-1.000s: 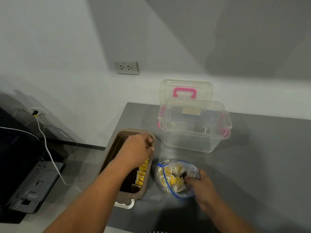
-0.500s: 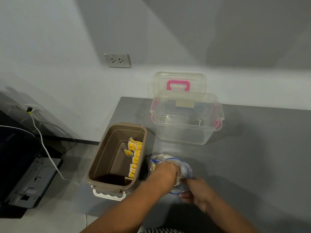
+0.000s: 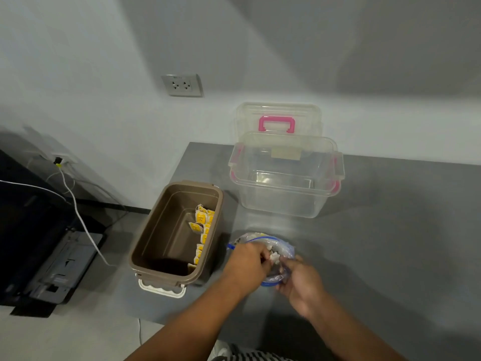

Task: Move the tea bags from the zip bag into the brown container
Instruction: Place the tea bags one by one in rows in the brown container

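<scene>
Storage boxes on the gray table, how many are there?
2: the brown container at the table's left edge, and the clear box farther back, its lid standing behind it.

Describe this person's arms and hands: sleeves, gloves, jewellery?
The left arm and right arm are bare, no sleeves in view. The left hand and right hand wear no gloves; no watch or ring shows, though blurred. Black-and-white striped fabric shows below.
</scene>
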Demonstrator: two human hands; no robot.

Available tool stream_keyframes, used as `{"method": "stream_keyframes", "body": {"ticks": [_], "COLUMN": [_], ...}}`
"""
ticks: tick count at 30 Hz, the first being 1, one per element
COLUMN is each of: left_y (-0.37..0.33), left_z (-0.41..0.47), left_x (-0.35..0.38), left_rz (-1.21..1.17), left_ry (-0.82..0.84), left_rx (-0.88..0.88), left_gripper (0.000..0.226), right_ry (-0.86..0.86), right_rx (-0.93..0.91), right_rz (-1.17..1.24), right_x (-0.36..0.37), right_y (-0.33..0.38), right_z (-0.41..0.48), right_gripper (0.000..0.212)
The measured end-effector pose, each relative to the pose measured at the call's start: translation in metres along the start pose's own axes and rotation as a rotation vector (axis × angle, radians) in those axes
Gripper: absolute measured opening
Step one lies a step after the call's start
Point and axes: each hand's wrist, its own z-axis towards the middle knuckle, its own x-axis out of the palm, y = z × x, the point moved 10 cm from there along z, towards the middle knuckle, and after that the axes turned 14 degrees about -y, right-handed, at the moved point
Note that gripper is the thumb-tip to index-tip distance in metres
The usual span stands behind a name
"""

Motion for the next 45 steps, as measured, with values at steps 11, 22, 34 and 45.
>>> {"method": "stream_keyframes", "body": {"ticks": [11,22,34,45], "left_y": [0.022,0.008,-0.017,0.045], "left_z": [0.001,-0.004,0.01,0.05], "left_x": [-0.011,-0.013,-0.077,-0.191], "left_rz": [-0.52,-0.28,-0.363,-0.296], "left_ry": [-0.094,0.051,-0.15,-0.231], "left_rx": [-0.297,-0.117,0.114,0.021], "left_gripper": [0.012,0.036,0.012,0.006], "right_ry": [0.171,-0.038,-0.15,-0.183], "right_rx": [-0.025,-0.129,-0.141,-0.084], "right_rz": [0.037,-0.014,0.062,0.108], "right_x": [0.014,0.009,0.025,0.043], "right_y": [0.022,0.031,0.028,0.01], "right_z": [-0.011,-0.007,-0.018,-0.012], "right_gripper": [0.039,0.023,0.024,0.021]}}
